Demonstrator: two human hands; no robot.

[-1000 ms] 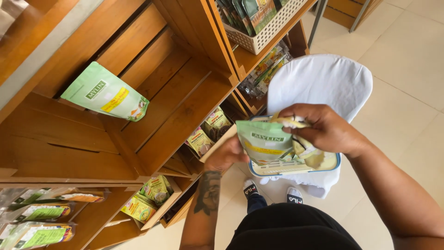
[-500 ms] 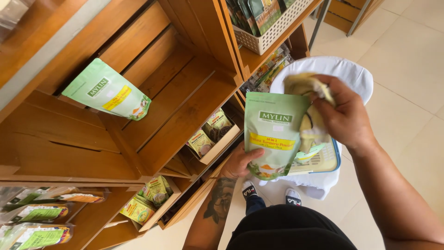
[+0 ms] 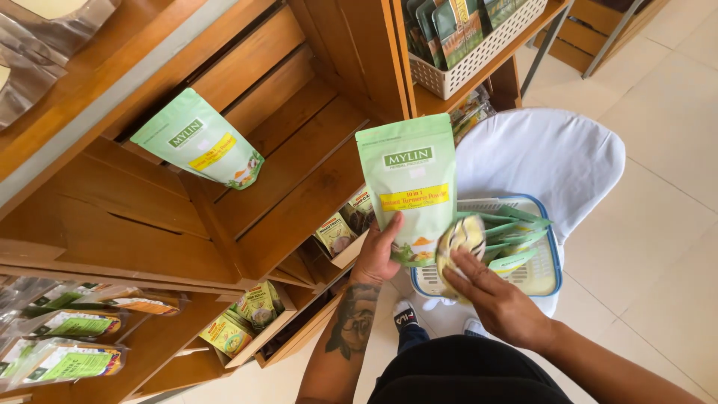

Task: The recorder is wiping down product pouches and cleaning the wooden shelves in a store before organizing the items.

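A light green pouch [image 3: 410, 191] with a white label band, a yellow band and a picture at its foot is held upright by the left hand [image 3: 378, 254], whose fingers are closed on its lower left corner. The pouch is raised just beside the tray [image 3: 553, 258], on the shelf side. A round yellowish cloth [image 3: 460, 238] is pressed against the pouch's lower right corner by the right hand [image 3: 497, 303], its fingers laid flat over the cloth.

The tray, white mesh with a blue rim, is set on a chair under a white cover [image 3: 542, 161]; more green pouches [image 3: 508, 232] are stacked in it. A wooden crate shelf [image 3: 284, 150] is seen left of the tray, with a second matching pouch [image 3: 198, 142] leaned inside it. Small boxes [image 3: 258, 307] are kept in lower compartments below the crate. A white basket [image 3: 479, 52] of dark packets is placed on a shelf above the tray. The held pouch hides part of the tray's left edge.
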